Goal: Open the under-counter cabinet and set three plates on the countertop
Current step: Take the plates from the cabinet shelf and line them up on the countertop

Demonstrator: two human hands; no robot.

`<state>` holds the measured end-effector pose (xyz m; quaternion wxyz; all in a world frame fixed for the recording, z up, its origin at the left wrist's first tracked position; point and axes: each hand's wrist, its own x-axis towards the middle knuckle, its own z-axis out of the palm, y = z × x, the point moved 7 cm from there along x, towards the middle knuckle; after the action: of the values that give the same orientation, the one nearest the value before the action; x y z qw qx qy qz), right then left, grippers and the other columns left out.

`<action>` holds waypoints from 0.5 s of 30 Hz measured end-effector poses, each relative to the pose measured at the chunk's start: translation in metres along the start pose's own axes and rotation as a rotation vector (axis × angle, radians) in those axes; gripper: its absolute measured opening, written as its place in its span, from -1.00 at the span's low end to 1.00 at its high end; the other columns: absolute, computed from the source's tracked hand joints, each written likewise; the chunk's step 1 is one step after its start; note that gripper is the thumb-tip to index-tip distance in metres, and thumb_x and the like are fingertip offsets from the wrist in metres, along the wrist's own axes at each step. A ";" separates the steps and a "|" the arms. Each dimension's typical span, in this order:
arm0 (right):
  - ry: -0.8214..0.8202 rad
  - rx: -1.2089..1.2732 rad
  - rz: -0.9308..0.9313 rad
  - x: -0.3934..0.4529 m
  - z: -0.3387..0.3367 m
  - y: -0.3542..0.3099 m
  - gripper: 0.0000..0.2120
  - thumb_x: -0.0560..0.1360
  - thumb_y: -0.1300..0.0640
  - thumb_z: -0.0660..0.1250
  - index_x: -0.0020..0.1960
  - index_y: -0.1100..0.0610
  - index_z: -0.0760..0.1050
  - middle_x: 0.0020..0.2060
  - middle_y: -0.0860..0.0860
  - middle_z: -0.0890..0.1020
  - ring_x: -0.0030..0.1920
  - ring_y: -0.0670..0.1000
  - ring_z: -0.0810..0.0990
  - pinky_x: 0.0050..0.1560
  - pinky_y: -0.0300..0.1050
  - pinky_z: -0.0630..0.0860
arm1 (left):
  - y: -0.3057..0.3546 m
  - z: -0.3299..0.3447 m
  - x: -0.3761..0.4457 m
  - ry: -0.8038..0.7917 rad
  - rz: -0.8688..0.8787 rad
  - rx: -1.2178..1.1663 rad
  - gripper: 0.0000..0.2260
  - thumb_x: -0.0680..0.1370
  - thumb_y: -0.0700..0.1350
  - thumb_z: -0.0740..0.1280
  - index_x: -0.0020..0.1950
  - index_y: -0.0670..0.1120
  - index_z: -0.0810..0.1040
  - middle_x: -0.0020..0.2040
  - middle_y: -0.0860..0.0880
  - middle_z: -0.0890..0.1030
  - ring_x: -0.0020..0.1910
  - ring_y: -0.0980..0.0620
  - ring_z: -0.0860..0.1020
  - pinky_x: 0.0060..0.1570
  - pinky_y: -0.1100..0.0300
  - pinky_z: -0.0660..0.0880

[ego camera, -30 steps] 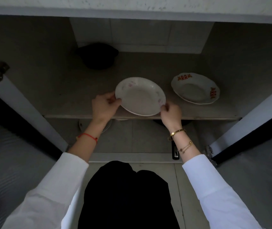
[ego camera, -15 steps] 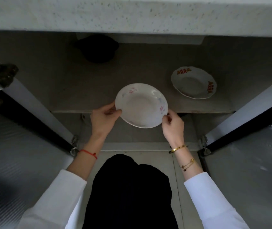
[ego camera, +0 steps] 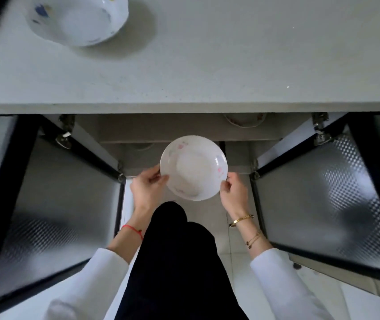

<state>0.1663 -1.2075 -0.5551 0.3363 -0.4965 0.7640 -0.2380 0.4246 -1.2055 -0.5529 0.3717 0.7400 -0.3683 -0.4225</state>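
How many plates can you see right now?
3: one on the countertop at far left, one held between both hands, one partly hidden on the cabinet shelf. Others may be hidden.

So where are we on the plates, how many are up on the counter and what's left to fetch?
Both cabinet doors stand open. One plate with blue flowers already sits on the countertop. The second, a white plate with pink marks, is held at its rim by the left hand and right hand, clear of the shelf but below counter level. Left: set it down, then fetch the red-patterned plate on the shelf.
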 end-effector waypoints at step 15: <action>-0.021 0.065 -0.063 -0.134 -0.156 -0.117 -0.88 0.54 0.30 0.17 0.01 0.17 0.45 -0.32 -0.08 0.53 -0.36 -0.14 0.47 -0.43 -0.42 0.40 | 0.159 -0.101 -0.172 0.074 -0.030 -0.121 -0.69 0.38 -0.22 0.48 0.10 -0.02 0.68 -0.16 0.11 0.70 -0.26 0.35 0.62 -0.16 0.58 0.45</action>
<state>0.1575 -1.1255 -0.3333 0.3529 -0.5114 0.7363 -0.2680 0.4144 -1.1057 -0.3188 0.4228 0.7367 -0.3168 -0.4220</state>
